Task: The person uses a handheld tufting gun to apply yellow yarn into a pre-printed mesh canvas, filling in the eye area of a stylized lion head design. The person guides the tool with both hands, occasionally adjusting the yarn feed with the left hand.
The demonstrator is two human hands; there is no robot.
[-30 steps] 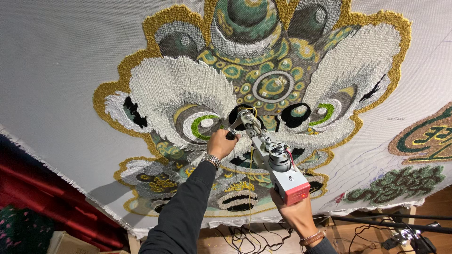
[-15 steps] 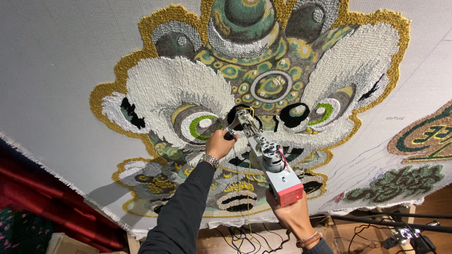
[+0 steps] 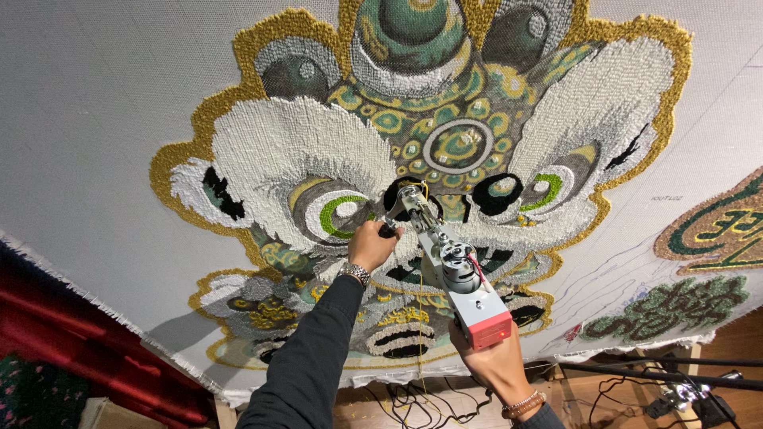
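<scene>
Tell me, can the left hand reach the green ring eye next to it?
Probably yes. The left hand grips the front handle of the tufting gun, right beside the green ring eye, and nothing lies between them. It would have to let go first.

1. Single head-worn view, tilted, facing a stretched tufting cloth (image 3: 95,119) at close arm's reach.
2. Both arms enter from bottom centre of the frame.
3. No second view.

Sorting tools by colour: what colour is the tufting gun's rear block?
Pinkish red, seen in the head view: the tufting gun ends in that block above the right hand.
</scene>
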